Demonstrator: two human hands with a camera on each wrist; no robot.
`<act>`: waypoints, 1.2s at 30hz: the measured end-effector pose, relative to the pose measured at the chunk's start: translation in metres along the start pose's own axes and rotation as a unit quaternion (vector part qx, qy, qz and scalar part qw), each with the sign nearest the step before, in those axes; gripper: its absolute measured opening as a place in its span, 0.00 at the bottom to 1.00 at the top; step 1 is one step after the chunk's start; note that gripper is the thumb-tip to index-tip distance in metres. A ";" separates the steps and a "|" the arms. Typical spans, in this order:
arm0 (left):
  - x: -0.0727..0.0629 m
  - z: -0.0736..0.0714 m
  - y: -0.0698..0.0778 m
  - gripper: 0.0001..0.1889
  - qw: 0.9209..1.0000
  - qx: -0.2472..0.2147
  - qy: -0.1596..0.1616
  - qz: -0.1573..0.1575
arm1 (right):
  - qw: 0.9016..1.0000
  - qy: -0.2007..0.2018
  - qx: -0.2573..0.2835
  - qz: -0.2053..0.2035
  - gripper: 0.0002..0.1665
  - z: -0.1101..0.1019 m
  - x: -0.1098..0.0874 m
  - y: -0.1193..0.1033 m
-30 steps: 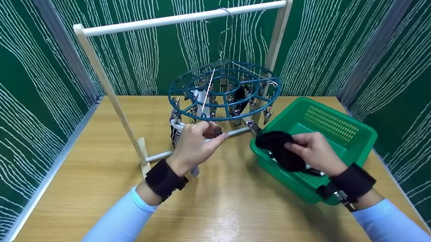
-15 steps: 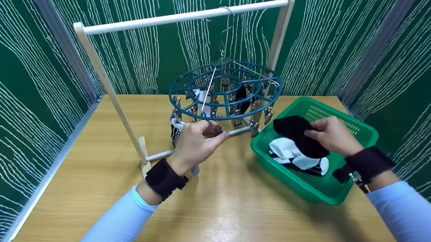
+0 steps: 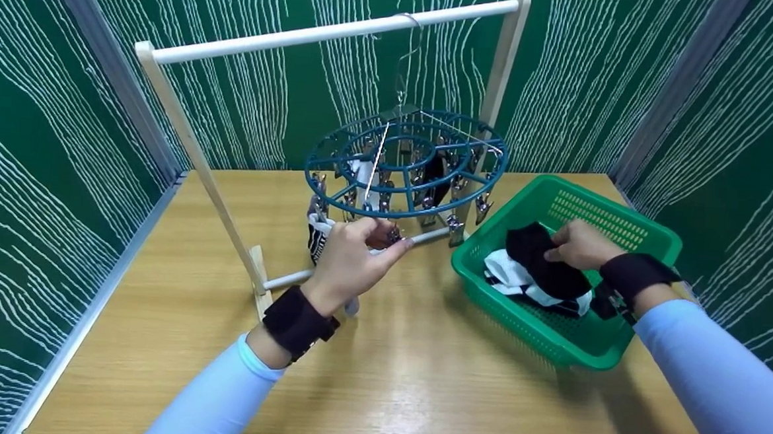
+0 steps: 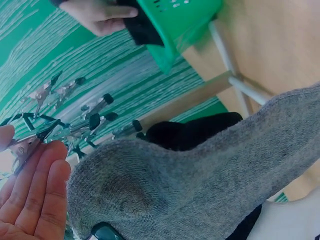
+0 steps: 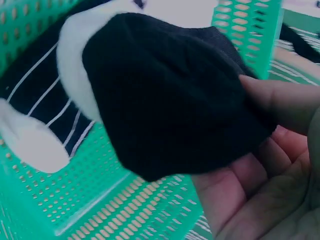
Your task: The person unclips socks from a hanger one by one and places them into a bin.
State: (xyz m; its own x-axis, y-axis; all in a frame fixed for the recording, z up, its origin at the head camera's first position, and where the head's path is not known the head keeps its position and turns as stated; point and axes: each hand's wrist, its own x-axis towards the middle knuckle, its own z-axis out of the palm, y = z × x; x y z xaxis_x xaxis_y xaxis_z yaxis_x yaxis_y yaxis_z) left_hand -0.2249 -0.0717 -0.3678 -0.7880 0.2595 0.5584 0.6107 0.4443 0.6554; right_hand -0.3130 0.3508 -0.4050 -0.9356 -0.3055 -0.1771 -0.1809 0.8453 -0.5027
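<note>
My left hand (image 3: 351, 258) is at the front of a round blue clip hanger (image 3: 408, 213), pinching one of its metal clips (image 4: 25, 147) between thumb and fingers. Beside that hand, a grey sock (image 4: 200, 170) hangs large in the left wrist view. My right hand (image 3: 582, 246) holds a black sock (image 5: 170, 100) by its edge, down inside the green basket (image 3: 461, 264). Beneath the black sock lie a white sock (image 3: 508, 268) and a black sock with white stripes (image 5: 55, 90), partly covered.
A wooden rack (image 3: 195, 151) with a white top bar (image 3: 337, 30) carries the hanger by a hook. A black sock (image 3: 435, 180) and a black-and-white sock (image 3: 317, 236) hang from it among several clips. The wooden table (image 3: 377, 388) extends in front.
The right hand has carried the black sock away from the hanger, rightward and down into the basket over the other socks. My left hand stays on its clip.
</note>
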 end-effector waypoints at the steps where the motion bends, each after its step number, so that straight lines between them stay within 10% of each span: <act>1: 0.000 0.000 0.000 0.11 1.000 -0.001 0.000 0.002 | 1.000 -0.009 -0.006 0.003 0.29 0.001 0.002 0.003; 8: 0.000 0.000 0.002 0.13 1.000 0.000 -0.003 -0.002 | 0.999 -0.015 -0.041 0.017 0.18 0.013 0.005 0.008; 13: -0.001 -0.001 0.001 0.12 1.000 0.003 -0.008 -0.007 | 0.998 -0.023 -0.041 0.038 0.33 0.026 0.009 0.014; 23: -0.001 -0.001 0.002 0.12 1.000 0.001 -0.016 -0.009 | 0.994 -0.020 -0.084 0.061 0.27 0.032 0.008 0.014; 29: -0.001 -0.001 0.003 0.12 1.000 0.002 -0.018 -0.013 | 0.996 0.024 -0.036 0.075 0.27 0.010 0.005 0.003; 36: 0.000 -0.001 0.003 0.13 1.000 0.004 -0.020 -0.015 | 0.991 0.136 0.008 0.000 0.21 -0.019 -0.007 -0.030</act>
State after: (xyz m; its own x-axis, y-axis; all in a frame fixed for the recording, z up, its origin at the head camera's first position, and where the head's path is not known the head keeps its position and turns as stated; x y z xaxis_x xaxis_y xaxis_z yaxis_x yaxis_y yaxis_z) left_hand -0.2234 -0.0707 -0.3652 -0.8080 0.2798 0.5184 0.5869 0.4591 0.6669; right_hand -0.3063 0.3359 -0.3729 -0.9832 -0.1735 0.0562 -0.1773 0.8377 -0.5166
